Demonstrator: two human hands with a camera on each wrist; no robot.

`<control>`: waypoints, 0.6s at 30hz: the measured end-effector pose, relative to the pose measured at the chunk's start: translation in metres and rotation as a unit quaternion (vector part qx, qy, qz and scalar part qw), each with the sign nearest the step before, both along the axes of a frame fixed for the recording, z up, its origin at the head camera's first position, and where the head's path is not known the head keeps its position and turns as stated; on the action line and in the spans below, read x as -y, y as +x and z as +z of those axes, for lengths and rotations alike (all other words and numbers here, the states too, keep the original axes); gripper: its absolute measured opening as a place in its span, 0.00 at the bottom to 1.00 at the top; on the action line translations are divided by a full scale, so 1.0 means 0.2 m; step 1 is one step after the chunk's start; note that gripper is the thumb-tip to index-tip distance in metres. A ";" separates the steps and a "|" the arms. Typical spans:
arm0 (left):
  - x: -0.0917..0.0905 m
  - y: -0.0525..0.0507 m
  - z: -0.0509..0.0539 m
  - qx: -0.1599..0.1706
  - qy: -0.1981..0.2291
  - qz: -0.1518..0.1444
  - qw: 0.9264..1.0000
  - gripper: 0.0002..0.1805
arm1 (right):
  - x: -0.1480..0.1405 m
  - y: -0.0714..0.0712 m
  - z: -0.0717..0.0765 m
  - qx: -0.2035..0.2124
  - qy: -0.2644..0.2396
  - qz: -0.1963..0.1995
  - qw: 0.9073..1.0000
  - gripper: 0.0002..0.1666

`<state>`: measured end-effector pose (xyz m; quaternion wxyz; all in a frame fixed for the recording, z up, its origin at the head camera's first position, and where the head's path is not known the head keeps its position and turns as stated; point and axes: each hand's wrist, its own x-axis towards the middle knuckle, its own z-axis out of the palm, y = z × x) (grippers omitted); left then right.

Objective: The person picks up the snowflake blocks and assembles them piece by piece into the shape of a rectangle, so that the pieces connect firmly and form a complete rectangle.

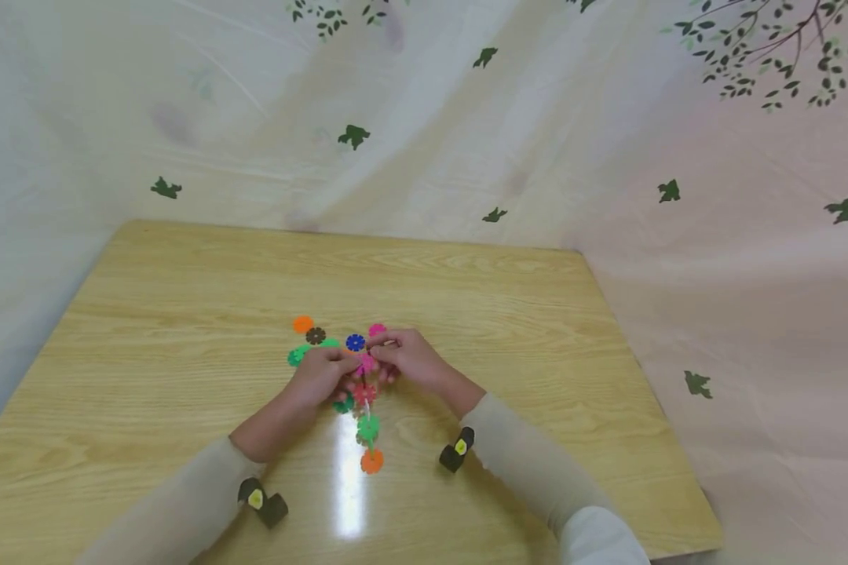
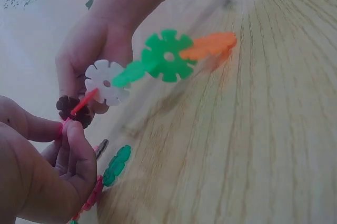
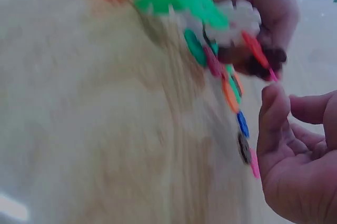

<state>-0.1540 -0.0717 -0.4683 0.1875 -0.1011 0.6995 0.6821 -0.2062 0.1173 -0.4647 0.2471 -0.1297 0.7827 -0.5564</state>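
Observation:
My left hand [image 1: 318,378] pinches a pink notched flower disc [image 1: 366,362] between thumb and finger. From it runs a chain of similar discs: a dark brown disc [image 2: 73,111], a red one [image 2: 87,100] edge-on, a white disc [image 2: 107,83], a green disc [image 2: 168,56] with another green one, and an orange disc [image 2: 213,45] at the end. Close on the other side is my right hand [image 1: 413,359], fingers curled and tips by the pink disc. In the right wrist view a fingertip [image 3: 274,95] meets the pink edge; whether anything is pinched there stays unclear.
Behind and left of my hands, another group of discs lies on the wooden table [image 1: 537,345]: an orange disc [image 1: 302,324], a brown disc [image 1: 316,336], a blue disc [image 1: 355,342], green ones [image 1: 297,356] and a pink disc [image 1: 378,329]. A patterned cloth backdrop [image 1: 424,157] surrounds the table.

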 end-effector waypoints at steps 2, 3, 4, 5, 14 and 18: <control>0.00 0.00 -0.01 0.006 0.000 0.001 1.000 0.12 | -0.02 -0.03 -0.01 -0.040 0.033 -0.020 0.998 0.14; 0.00 0.00 -0.01 0.009 -0.001 0.001 1.000 0.12 | -0.03 -0.05 -0.02 -0.061 0.052 -0.029 0.996 0.13; 0.00 0.00 -0.01 0.010 -0.001 0.000 1.000 0.12 | -0.04 -0.06 -0.03 -0.086 0.077 -0.031 0.993 0.12; 0.00 -0.01 -0.01 0.011 -0.001 0.002 1.000 0.12 | -0.04 -0.08 -0.03 -0.108 0.100 -0.026 0.989 0.12; 0.00 -0.01 -0.01 0.012 0.007 -0.002 1.000 0.12 | 0.02 -0.12 -0.06 -0.248 0.266 0.106 0.926 0.15; 0.01 -0.02 0.00 0.010 0.003 -0.007 1.000 0.11 | 0.02 -0.13 -0.06 -0.240 0.289 0.119 0.919 0.10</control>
